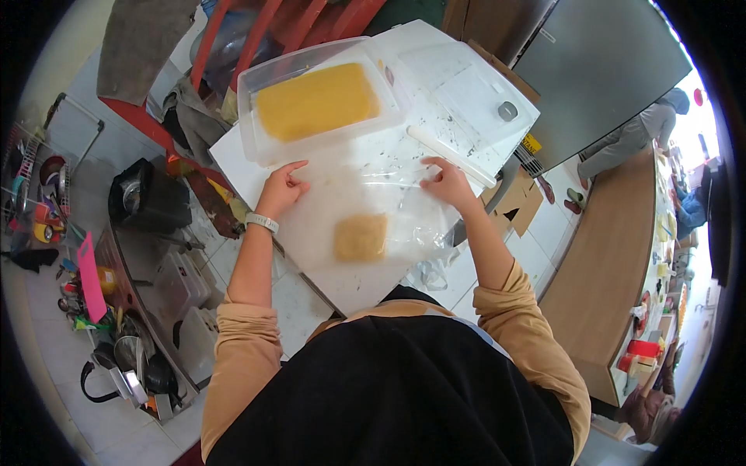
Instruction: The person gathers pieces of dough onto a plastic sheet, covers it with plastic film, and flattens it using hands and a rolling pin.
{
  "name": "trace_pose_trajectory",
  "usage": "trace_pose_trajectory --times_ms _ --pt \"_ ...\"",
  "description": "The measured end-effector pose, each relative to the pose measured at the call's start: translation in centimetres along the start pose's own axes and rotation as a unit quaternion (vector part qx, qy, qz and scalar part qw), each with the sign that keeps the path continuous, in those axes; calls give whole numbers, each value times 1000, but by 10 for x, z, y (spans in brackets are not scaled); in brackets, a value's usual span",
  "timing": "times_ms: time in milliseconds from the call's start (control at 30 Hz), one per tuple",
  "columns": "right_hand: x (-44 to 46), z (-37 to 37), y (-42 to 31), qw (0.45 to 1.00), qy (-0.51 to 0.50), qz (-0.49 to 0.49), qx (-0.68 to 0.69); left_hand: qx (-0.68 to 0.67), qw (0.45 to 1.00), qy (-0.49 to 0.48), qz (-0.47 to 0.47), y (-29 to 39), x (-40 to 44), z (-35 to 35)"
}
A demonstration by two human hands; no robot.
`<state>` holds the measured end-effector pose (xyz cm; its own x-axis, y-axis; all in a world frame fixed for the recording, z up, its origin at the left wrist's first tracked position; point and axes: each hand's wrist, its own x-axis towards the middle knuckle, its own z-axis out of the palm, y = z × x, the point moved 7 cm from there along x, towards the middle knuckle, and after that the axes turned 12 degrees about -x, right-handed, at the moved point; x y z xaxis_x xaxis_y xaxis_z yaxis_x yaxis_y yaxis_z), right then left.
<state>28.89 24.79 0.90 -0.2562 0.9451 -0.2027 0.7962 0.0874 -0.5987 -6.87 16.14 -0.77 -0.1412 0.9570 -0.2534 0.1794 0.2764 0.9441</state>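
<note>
A clear plastic sheet (388,190) spreads over the near part of the white table (342,289). Under or within it lies a small tan-yellow block (361,238), slightly blurred. My left hand (283,190) pinches the sheet's far left edge, and my right hand (446,183) pinches its far right edge. Beyond my left hand stands a translucent plastic box (247,116) holding a large yellow slab (318,101). A white rolling pin or tube (451,155) lies slanted just beyond my right hand.
At the table's far right lies a clear lid (458,85) with a round grey object (507,111) on it. A black bin (151,198) stands at left. On the right are a grey cabinet (606,70), a long brown counter (602,272) and a person (641,128) bending.
</note>
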Motion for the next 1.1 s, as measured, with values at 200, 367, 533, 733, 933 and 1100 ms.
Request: trace_pose_trajectory --times_ms 200,367,533,733,933,1100 --pt "2 -5 -14 994 25 -108 -1 86 991 -21 101 39 -10 13" --pt "17 -3 -14 986 33 -72 144 30 992 -1 126 29 6 1" --pt "26 -4 -10 952 58 -31 298 -143 986 0 88 24 -1 -5" --pt "25 7 -11 984 81 -59 144 83 994 62 26 5 9 -10" --pt "24 3 -35 982 36 -172 -62 281 914 85 281 36 2 11" --pt "29 21 -37 945 -15 -221 -240 347 928 -21 137 26 17 23"
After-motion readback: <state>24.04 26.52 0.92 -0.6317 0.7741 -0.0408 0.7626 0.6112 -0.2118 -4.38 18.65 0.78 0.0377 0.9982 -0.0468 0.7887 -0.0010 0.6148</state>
